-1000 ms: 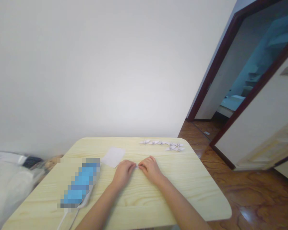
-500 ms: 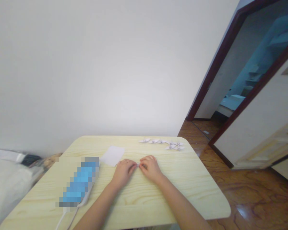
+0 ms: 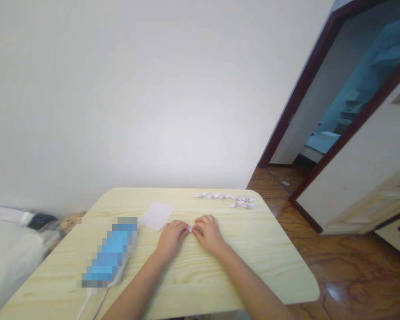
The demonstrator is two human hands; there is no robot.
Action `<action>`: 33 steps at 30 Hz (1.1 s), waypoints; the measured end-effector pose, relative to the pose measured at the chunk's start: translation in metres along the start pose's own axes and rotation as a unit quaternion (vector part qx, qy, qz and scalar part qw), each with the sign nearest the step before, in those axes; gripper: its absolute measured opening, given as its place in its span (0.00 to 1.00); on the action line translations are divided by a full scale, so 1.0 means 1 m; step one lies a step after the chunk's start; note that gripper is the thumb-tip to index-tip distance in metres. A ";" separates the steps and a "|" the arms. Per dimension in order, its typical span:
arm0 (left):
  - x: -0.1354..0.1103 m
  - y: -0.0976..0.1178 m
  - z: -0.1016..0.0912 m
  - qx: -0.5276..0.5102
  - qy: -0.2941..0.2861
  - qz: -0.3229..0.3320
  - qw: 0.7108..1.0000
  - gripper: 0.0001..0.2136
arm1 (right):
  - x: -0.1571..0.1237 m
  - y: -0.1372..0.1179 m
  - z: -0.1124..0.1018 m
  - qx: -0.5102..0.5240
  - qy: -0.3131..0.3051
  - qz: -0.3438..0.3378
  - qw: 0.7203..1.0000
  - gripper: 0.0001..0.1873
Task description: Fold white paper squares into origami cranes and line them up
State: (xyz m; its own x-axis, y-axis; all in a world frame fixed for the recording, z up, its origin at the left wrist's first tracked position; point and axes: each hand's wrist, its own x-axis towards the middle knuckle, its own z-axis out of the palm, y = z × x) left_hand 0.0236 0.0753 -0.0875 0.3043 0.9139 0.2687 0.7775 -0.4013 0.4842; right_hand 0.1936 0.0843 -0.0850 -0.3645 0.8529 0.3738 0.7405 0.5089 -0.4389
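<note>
A home, it seems: white bedding-like cloth [image 3: 13, 253] beyond the left edge of the tabletop [image 3: 273, 275], glossy wood-grain floor [image 3: 350, 275] past its right edge, and a dark-red doorframe [image 3: 302, 89] opening onto another room [image 3: 350, 95].

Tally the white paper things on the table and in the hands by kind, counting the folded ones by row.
Flat sheet: 1
Folded rows: 2 (far row, near row)
Small piece between left hand and right hand: 1
Total: 4, each row counted as one
</note>
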 end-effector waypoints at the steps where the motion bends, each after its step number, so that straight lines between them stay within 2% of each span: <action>1: 0.000 0.000 0.000 0.001 0.002 -0.001 1.000 0.08 | 0.000 0.000 0.001 -0.002 0.006 0.006 1.000 0.04; 7: 0.002 -0.002 0.003 -0.003 0.011 -0.004 1.000 0.08 | 0.001 -0.002 0.006 -0.002 0.024 0.041 0.999 0.04; 12: 0.006 -0.001 0.009 0.017 0.041 -0.044 0.998 0.08 | 0.002 -0.003 0.010 -0.004 0.041 0.060 0.997 0.05; 23: 0.013 0.005 0.002 0.059 -0.002 -0.056 0.997 0.08 | 0.002 0.001 0.011 0.005 0.049 0.073 0.996 0.05; 33: 0.008 -0.007 0.002 0.009 0.021 0.016 1.000 0.08 | 0.001 0.004 0.005 0.002 0.021 0.078 0.997 0.03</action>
State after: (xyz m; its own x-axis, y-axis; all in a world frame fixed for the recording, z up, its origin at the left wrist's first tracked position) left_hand 0.0212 0.0855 -0.0904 0.3057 0.8972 0.3187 0.7778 -0.4284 0.4599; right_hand 0.1928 0.0876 -0.0906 -0.2211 0.9159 0.3350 0.7841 0.3712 -0.4973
